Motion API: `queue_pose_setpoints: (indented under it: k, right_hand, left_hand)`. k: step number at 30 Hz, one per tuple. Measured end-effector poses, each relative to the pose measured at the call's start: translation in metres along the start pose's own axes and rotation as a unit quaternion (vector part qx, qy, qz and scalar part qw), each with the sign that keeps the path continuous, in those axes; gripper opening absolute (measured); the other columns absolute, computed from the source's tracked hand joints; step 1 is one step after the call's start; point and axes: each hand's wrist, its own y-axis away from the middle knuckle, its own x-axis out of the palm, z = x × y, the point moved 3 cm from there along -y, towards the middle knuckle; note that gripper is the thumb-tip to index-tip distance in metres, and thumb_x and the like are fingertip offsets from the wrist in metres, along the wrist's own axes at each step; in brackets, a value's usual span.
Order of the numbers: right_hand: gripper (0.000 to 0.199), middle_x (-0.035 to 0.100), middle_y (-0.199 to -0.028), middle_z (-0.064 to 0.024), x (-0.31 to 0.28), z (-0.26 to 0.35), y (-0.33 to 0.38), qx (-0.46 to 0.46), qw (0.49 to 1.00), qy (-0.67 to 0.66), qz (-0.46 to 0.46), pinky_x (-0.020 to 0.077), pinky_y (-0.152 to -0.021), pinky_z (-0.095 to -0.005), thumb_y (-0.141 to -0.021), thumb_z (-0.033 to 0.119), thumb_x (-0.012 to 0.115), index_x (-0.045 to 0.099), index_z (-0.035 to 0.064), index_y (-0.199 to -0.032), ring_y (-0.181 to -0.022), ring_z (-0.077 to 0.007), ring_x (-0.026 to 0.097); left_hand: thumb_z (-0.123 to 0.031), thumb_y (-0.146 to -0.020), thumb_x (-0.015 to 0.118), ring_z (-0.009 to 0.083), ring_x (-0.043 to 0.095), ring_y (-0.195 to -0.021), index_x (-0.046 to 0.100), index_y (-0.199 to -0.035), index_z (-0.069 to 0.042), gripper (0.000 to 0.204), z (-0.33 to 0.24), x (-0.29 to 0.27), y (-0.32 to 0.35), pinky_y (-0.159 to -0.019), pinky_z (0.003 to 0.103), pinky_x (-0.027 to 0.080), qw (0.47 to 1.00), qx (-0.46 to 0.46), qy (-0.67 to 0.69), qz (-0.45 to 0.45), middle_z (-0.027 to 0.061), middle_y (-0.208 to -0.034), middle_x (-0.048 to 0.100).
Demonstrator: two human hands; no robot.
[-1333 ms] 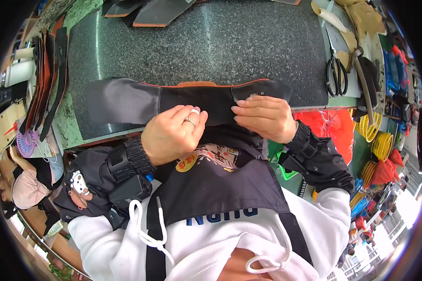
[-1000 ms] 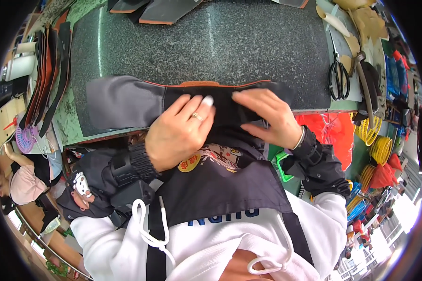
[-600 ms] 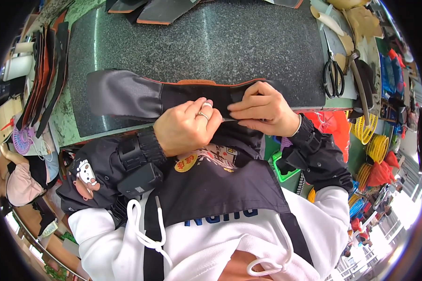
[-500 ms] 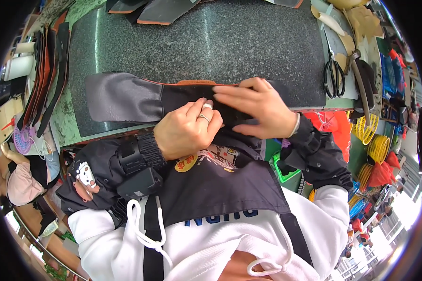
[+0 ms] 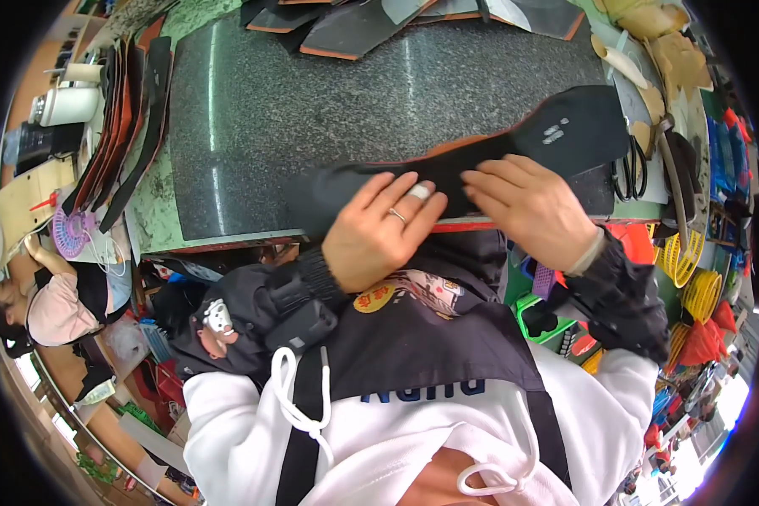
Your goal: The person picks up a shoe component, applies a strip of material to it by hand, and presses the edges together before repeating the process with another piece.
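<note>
Resting on the black strip (image 5: pixel 451 173), the left hand's (image 5: pixel 381 232) and right hand's (image 5: pixel 540 207) fingers bend loosely; whether they pinch is unclear. The strip now slants up the slab (image 5: pixel 312 101), its right end partly hiding the scissors (image 5: pixel 631 173). Black pieces (image 5: pixel 363 29) lie beyond. Both hands angle inward, backs up.

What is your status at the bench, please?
Left hand and right hand both on the black strip. Strip slants over the dark slab, right end farther away. Scissors beside that end, partly hidden.
</note>
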Motion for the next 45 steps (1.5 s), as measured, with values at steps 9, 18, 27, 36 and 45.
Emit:
queue_pose_setpoints:
  k: [9, 18, 27, 36, 45]
  right_hand:
    - [0.039, 0.060, -0.109, -0.0139, 0.032, 0.024, -0.039, 0.101, 0.961, -0.243, -0.087, 0.0497, -0.090, -0.0399, -0.077, 0.018, 0.078, 0.061, 0.0001, -0.107, -0.105, -0.0333, 0.059]
    - [0.021, 0.061, -0.092, -0.0124, 0.048, 0.028, -0.056, 0.184, 0.944, -0.181, -0.205, 0.0502, -0.072, -0.0361, -0.084, 0.013, 0.072, 0.061, 0.0012, -0.097, -0.079, -0.0301, 0.059]
    - [0.022, 0.041, -0.067, -0.0085, 0.038, -0.007, -0.064, 0.357, 0.855, -0.347, -0.147, 0.0373, -0.057, -0.0317, -0.099, 0.016, 0.057, 0.051, -0.0008, -0.086, -0.067, -0.0211, 0.039]
    - [0.020, 0.047, -0.068, -0.0127, 0.037, 0.010, -0.058, 0.330, 0.876, -0.314, -0.160, 0.0388, -0.056, -0.0332, -0.099, 0.016, 0.057, 0.053, 0.0003, -0.088, -0.062, -0.0257, 0.043]
    - [0.011, 0.066, -0.088, -0.0132, 0.042, 0.021, -0.060, 0.195, 0.931, -0.229, -0.209, 0.0495, -0.067, -0.0336, -0.091, 0.010, 0.063, 0.057, 0.0004, -0.091, -0.070, -0.0267, 0.055]
  left_hand:
    - [-0.008, -0.078, 0.073, 0.0256, 0.067, -0.104, 0.069, -0.099, -0.007, 0.021, 0.061, -0.025, 0.022, -0.087, 0.038, 0.054, 0.955, -0.045, 0.252, 0.150, 0.0082, -0.111, 0.070]
    - [-0.014, -0.074, 0.078, 0.0280, 0.061, -0.101, 0.068, -0.094, -0.008, 0.023, 0.009, -0.003, 0.040, -0.084, 0.041, 0.051, 0.968, -0.038, -0.068, -0.240, 0.0072, -0.106, 0.066]
    - [-0.017, -0.077, 0.076, 0.0259, 0.058, -0.104, 0.067, -0.111, -0.003, 0.038, 0.021, 0.015, 0.043, -0.089, 0.041, 0.048, 0.977, -0.175, -0.025, -0.117, 0.0079, -0.115, 0.061]
    - [-0.022, -0.079, 0.074, 0.0246, 0.054, -0.108, 0.063, -0.125, -0.003, 0.051, 0.016, 0.021, 0.042, -0.092, 0.039, 0.047, 0.978, -0.187, -0.083, -0.051, 0.0088, -0.122, 0.057]
    - [-0.028, -0.080, 0.073, 0.0235, 0.054, -0.108, 0.067, -0.120, -0.005, 0.046, 0.020, 0.019, 0.040, -0.093, 0.038, 0.046, 0.975, -0.185, -0.122, -0.021, 0.0085, -0.122, 0.057]
